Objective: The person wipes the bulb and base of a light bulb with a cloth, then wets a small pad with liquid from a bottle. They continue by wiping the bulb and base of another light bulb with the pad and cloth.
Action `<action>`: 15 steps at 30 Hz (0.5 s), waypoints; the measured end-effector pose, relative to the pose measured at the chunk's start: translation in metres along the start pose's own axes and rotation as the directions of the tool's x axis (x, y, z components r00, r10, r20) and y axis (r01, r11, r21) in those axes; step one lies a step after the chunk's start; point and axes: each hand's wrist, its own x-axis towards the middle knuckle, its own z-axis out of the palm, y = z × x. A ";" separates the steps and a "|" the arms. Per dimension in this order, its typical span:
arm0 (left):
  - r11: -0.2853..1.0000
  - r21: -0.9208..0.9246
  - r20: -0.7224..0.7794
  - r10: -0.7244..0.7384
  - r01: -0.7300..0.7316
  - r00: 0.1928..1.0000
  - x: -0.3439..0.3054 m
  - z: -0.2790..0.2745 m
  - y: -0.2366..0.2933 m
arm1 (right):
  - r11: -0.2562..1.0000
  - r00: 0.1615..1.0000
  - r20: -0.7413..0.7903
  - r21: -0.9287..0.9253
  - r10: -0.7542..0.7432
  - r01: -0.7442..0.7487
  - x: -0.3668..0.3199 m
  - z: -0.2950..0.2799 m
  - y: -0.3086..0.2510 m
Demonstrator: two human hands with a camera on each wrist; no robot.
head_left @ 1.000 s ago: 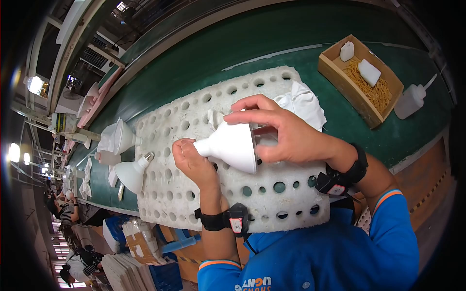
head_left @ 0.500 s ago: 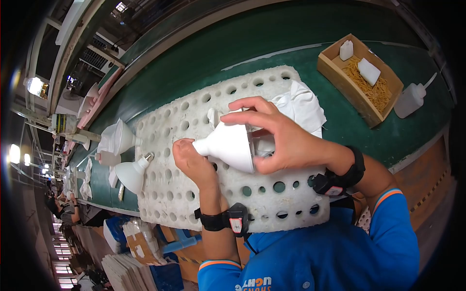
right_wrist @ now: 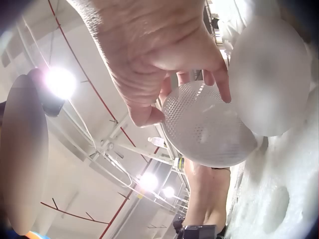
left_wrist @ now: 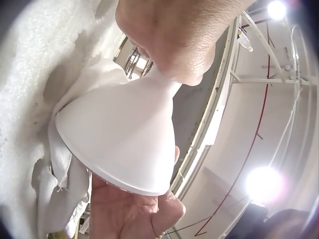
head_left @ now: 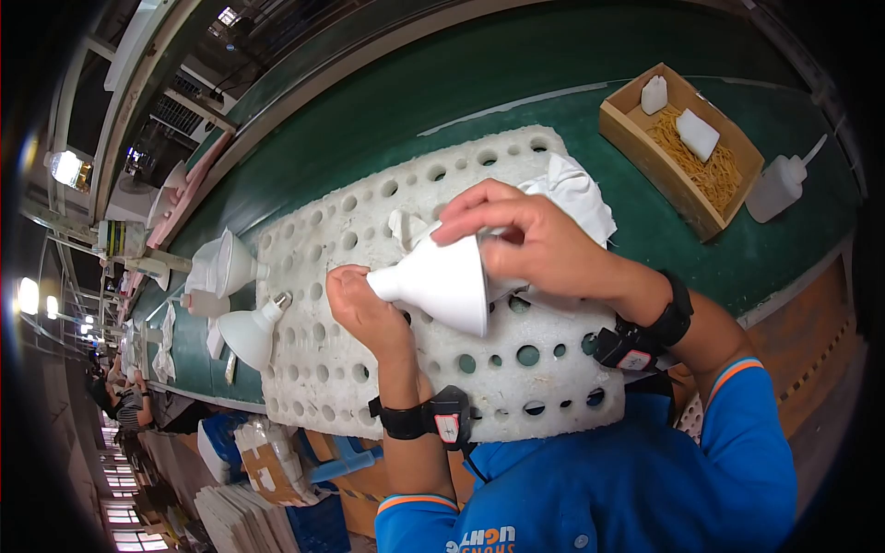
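Note:
A white reflector lamp bulb [head_left: 431, 281] is held lying sideways over the foam board. My left hand [head_left: 364, 309] grips its narrow neck, and the base is hidden in the fist. At the wide end, my right hand [head_left: 544, 240] holds the rim with bent fingers, the fingertips on the white outer shell. The right wrist view shows the clear dimpled lens [right_wrist: 212, 124] facing that palm, with the thumb at its edge. Behind the right hand a crumpled white cloth [head_left: 576, 198] lies on the board.
The white foam board [head_left: 313, 369] is full of round holes. Two more reflector lamps, one bare [head_left: 247, 334] and one in a clear wrap [head_left: 232, 263], lie at its left. A cardboard box [head_left: 636, 138] of yellowish strips and a squeeze bottle [head_left: 776, 192] are at the right.
My right thumb has left the lower rim and moved up, and the right fingers have shifted along the shell. The bulb's wide end tips slightly lower. My left hand keeps its grip.

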 end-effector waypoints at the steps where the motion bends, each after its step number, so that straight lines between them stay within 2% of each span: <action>1: 1.000 -0.003 0.006 0.009 -0.009 1.000 -0.001 0.000 0.000 | 1.000 1.000 0.010 0.015 -0.010 0.009 0.004 -0.005 0.004; 2: 1.000 -0.007 0.011 0.020 -0.020 1.000 -0.001 -0.001 -0.002 | 0.996 0.996 -0.084 0.077 0.042 -0.036 0.004 0.000 0.004; 3: 0.999 -0.013 0.015 0.032 -0.032 0.999 -0.001 -0.001 -0.003 | 0.994 0.993 -0.091 0.084 0.077 -0.069 0.004 0.000 0.002; 5: 0.988 -0.088 -0.049 -0.132 0.128 0.990 0.000 0.003 -0.007 | 0.986 0.985 -0.089 0.094 0.145 -0.137 0.005 -0.001 -0.001; 6: 0.971 -0.132 -0.085 -0.212 0.200 0.974 0.000 0.003 -0.007 | 0.987 0.991 -0.131 -0.151 0.034 -0.054 0.006 -0.004 -0.002; 7: 0.936 -0.199 -0.065 -0.308 0.290 0.949 0.001 0.001 -0.003 | 0.921 0.986 -0.143 -0.388 -0.090 0.028 0.006 -0.011 -0.003; 8: 0.888 -0.264 -0.038 -0.398 0.375 0.917 0.002 -0.001 0.002 | 0.794 0.968 -0.125 -0.599 -0.218 0.101 0.006 -0.019 -0.003; 9: 0.828 -0.328 -0.002 -0.482 0.455 0.876 0.002 -0.003 0.006 | 0.743 0.986 -0.073 -0.666 -0.149 0.063 0.005 -0.028 -0.009; 11: 0.756 -0.418 0.000 -0.554 0.504 0.832 0.005 -0.003 0.004 | 0.617 0.998 -0.033 -0.785 0.054 -0.059 -0.008 -0.028 -0.014; 13: 0.663 -0.493 0.061 -0.619 0.563 0.783 0.006 -0.004 0.003 | 0.591 0.945 0.197 -0.807 0.260 0.005 -0.020 -0.030 0.009; 14: 0.646 -0.500 0.082 -0.628 0.577 0.774 0.007 -0.005 -0.001 | 0.528 0.971 0.214 -0.839 0.106 0.128 -0.026 -0.027 0.017; 15: 0.638 -0.505 0.103 -0.625 0.582 0.774 0.007 -0.005 -0.001 | 0.591 0.979 0.169 -0.804 0.115 0.070 -0.023 -0.034 0.019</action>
